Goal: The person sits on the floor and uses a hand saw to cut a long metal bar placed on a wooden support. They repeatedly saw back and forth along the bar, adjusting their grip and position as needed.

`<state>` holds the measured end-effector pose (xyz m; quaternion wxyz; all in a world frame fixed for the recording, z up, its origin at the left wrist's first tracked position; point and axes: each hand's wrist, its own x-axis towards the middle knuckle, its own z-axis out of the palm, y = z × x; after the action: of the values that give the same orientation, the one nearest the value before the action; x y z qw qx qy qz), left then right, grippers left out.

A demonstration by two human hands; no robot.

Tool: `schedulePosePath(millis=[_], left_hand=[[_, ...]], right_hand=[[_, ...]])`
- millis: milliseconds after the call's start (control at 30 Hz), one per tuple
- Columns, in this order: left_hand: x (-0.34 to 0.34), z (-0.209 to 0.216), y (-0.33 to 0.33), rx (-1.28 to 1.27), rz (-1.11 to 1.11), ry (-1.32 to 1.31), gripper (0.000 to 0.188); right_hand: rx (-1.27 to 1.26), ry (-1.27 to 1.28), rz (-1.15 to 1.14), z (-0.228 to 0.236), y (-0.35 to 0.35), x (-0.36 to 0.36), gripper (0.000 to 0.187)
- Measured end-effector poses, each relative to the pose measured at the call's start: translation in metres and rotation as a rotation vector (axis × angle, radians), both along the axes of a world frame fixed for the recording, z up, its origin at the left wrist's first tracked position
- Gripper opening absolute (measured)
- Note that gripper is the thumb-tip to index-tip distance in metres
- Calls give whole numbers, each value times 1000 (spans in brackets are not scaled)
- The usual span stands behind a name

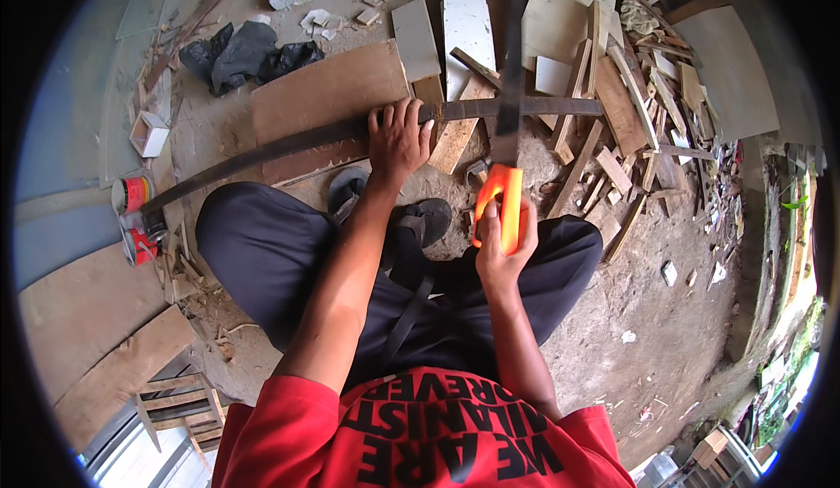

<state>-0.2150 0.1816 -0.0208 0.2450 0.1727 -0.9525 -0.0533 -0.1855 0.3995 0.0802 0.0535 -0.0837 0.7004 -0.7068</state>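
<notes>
Here, wood scraps [630, 129] (offcuts mostly) crowd the saw [506, 138] and dark strip [289, 145].
</notes>
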Motion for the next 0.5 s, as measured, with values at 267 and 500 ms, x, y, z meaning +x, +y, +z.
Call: schedulePosePath(millis=[267,500], left_hand=[[-7,4,5,126,74,139,57],[-15,8,3,306,126,123,52]], right_hand=[[137,-6,-69,-46,55,20,30],[162,54,-11,-66,72,44,32]])
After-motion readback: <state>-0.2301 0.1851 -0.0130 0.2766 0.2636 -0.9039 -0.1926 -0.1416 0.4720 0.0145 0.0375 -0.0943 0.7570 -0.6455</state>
